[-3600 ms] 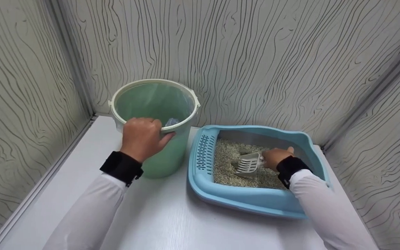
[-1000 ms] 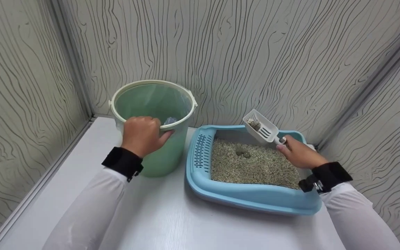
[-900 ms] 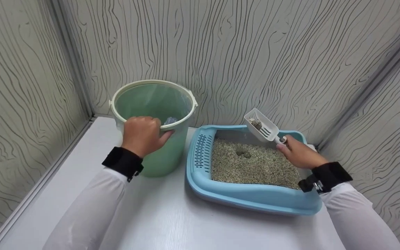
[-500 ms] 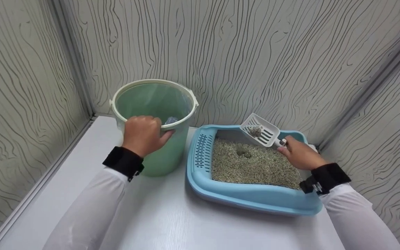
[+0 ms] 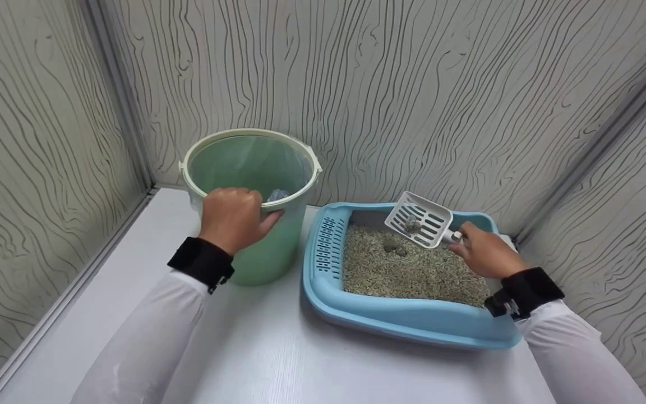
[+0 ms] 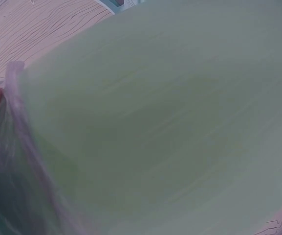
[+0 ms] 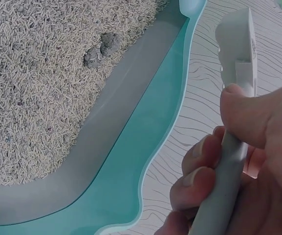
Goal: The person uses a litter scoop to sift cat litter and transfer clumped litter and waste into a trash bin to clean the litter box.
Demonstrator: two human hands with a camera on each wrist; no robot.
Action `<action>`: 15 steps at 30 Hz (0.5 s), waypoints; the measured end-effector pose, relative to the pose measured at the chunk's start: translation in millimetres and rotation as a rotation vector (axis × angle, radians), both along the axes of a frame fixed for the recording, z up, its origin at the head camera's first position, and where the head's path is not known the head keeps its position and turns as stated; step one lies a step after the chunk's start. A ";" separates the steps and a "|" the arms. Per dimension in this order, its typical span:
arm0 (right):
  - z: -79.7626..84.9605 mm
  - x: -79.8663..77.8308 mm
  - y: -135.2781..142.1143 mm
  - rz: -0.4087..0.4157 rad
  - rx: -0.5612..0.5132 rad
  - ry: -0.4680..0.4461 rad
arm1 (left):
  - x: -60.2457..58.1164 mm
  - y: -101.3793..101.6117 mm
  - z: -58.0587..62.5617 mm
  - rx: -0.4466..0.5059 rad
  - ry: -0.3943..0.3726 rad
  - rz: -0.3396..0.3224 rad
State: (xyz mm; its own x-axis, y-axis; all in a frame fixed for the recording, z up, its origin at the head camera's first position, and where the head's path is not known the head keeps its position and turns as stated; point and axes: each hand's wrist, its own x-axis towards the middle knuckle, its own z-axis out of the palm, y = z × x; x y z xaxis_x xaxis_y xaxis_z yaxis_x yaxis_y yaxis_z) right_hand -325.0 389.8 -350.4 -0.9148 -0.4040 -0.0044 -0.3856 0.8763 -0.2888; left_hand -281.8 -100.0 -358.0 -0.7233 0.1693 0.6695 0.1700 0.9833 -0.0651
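My right hand grips the handle of a white slotted litter scoop, its fingers and thumb wrapped round it in the right wrist view. A greyish litter clump lies in the scoop's head, which is held above the back part of a blue litter box. Pellet litter fills the box, with darker clumps in a small hollow. On the left, my left hand grips the near rim of a green bucket, thumb outside. A clear bag lines the bucket; its green wall fills most of the left wrist view.
Both containers stand side by side on a white tabletop. Behind them rises a wood-grain patterned wall, with more panels at left and right. Crumpled bluish plastic shows inside the bucket.
Earlier the scoop was down in the litter; it has since been lifted with a clump in it. Over the last second its head has tilted and lowered slightly. My left hand stays on the rim.
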 end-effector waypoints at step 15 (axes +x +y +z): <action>0.8 0.8 -0.8 0.018 -0.002 -0.040 | 1.6 0.9 -0.7 0.019 -0.012 0.002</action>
State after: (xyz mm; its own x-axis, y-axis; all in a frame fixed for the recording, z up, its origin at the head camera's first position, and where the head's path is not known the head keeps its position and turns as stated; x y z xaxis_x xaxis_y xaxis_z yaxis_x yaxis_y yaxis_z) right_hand -324.3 389.0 -349.6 -0.9063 -0.4207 -0.0398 -0.3899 0.8687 -0.3055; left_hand -280.2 -99.1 -358.8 -0.7319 0.1547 0.6637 0.1684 0.9847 -0.0438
